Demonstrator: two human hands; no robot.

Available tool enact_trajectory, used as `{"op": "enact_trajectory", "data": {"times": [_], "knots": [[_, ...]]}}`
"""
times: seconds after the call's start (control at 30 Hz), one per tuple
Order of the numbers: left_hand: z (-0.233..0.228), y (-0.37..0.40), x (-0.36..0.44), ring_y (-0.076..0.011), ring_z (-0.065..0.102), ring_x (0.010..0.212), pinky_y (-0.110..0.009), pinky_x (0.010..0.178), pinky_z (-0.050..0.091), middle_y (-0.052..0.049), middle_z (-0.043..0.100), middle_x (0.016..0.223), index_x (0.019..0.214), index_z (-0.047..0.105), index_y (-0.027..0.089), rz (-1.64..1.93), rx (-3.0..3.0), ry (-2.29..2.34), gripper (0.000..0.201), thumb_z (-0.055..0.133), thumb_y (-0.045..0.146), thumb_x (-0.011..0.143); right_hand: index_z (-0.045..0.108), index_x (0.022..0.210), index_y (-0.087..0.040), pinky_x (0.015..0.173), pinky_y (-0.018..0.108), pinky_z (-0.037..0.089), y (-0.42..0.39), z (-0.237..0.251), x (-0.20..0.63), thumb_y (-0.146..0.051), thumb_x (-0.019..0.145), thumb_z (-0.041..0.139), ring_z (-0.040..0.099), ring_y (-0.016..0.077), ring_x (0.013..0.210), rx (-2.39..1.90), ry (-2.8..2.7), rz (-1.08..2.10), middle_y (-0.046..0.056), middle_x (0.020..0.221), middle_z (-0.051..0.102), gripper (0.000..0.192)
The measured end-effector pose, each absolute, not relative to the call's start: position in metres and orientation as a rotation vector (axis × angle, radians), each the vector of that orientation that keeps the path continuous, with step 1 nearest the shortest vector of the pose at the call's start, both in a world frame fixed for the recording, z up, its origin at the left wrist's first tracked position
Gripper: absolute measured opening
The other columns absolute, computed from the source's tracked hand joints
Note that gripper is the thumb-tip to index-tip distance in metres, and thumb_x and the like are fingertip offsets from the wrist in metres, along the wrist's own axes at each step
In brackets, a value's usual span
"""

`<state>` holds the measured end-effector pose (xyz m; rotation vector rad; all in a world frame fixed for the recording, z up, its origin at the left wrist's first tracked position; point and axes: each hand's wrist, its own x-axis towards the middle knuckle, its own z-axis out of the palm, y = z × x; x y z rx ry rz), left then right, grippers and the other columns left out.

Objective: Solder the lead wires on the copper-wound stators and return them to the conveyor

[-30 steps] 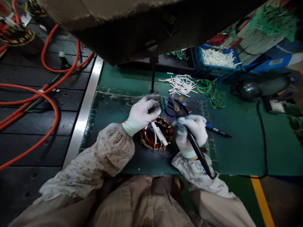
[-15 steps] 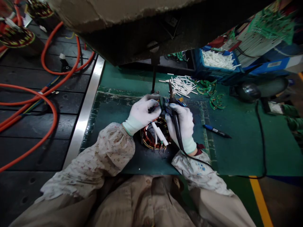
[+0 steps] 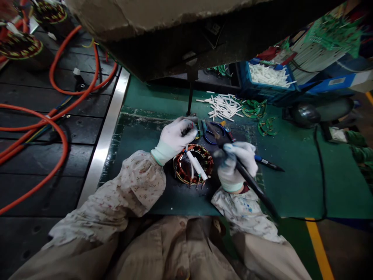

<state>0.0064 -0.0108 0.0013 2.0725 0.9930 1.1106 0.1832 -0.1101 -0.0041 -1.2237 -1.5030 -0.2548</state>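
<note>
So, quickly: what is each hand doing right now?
Left hand: closed, pinching wires above the copper coil ring.
Right hand: closed around a soldering iron.

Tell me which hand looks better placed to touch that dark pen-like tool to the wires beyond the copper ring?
Likely the right hand: it already grips the soldering iron, tip aimed toward the wires. The left hand pinches those wires beyond the stator.
</note>
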Motion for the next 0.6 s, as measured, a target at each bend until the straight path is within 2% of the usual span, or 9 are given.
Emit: {"op": "enact_trajectory", "data": {"times": [0.1, 0.3, 0.47, 0.6], "knots": [[0.002, -0.012, 0.006, -0.0185, 0.071, 0.104, -0.031, 0.093, 0.056, -0.007, 0.074, 0.111, 0.087, 0.065, 0.018, 1.085, 2.077, 1.008, 0.008, 0.059, 0.023, 0.090, 0.069, 0.095, -0.029, 0.084, 0.043, 0.044, -0.124, -0.001, 0.190, -0.038, 0.096, 0.053, 0.057, 0.0166, 0.062, -1.144, -1.533, -0.224, -0.003, 0.063, 0.059, 0.018], [0.001, -0.012, 0.005, -0.0194, 0.071, 0.107, -0.032, 0.093, 0.056, -0.007, 0.074, 0.112, 0.085, 0.063, 0.020, 1.090, 2.082, 0.976, 0.008, 0.062, 0.025, 0.090, 0.069, 0.096, -0.032, 0.079, 0.042, 0.046, -0.129, 0.000, 0.192, -0.034, 0.090, 0.060, 0.055, 0.0166, 0.063, -1.161, -1.581, -0.206, -0.003, 0.067, 0.058, 0.011], [0.000, -0.012, 0.005, -0.0190, 0.071, 0.107, -0.031, 0.092, 0.057, -0.007, 0.074, 0.114, 0.085, 0.064, 0.019, 1.085, 2.087, 0.967, 0.008, 0.063, 0.026, 0.090, 0.070, 0.098, -0.032, 0.083, 0.043, 0.045, -0.127, -0.004, 0.192, -0.045, 0.096, 0.049, 0.054, 0.0166, 0.063, -1.258, -1.597, -0.227, -0.003, 0.062, 0.054, 0.025], [-0.001, -0.013, 0.005, -0.0187, 0.070, 0.109, -0.031, 0.093, 0.057, -0.007, 0.073, 0.117, 0.086, 0.065, 0.020, 1.096, 2.085, 0.954, 0.009, 0.062, 0.027, 0.091, 0.070, 0.100, -0.033, 0.082, 0.042, 0.045, -0.127, -0.006, 0.193, -0.043, 0.096, 0.050, 0.054, 0.0162, 0.062, -1.163, -1.593, -0.219, -0.004, 0.061, 0.055, 0.023]]}}
